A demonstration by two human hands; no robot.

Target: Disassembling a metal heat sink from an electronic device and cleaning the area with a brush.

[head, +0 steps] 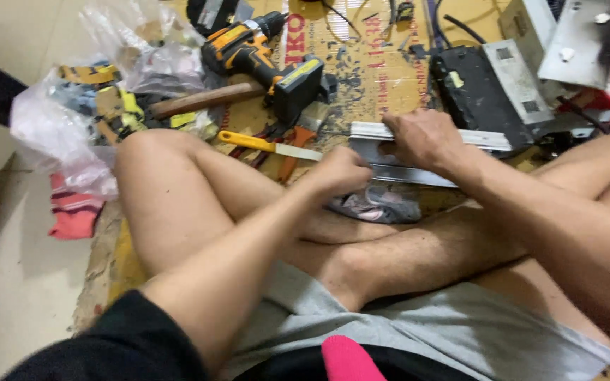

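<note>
I sit cross-legged on the floor. My left hand [340, 173] is closed in a fist at the near edge of a long grey metal channel [418, 152]; what it grips is hidden. My right hand [425, 137] presses down on top of the same channel, fingers curled over it. A grey cloth [379, 204] lies under the channel by my shin. A putty knife [270, 146] with a yellow handle lies just left of my left hand.
An orange-and-black cordless drill [262, 60] and a wooden-handled hammer [206, 99] lie on the cardboard sheet [383, 77]. Clear plastic bags with small parts [86, 106] sit at left, a black box [478, 92] and metal bracket [580, 42] at right. A red cloth [72, 212] is on the tiles.
</note>
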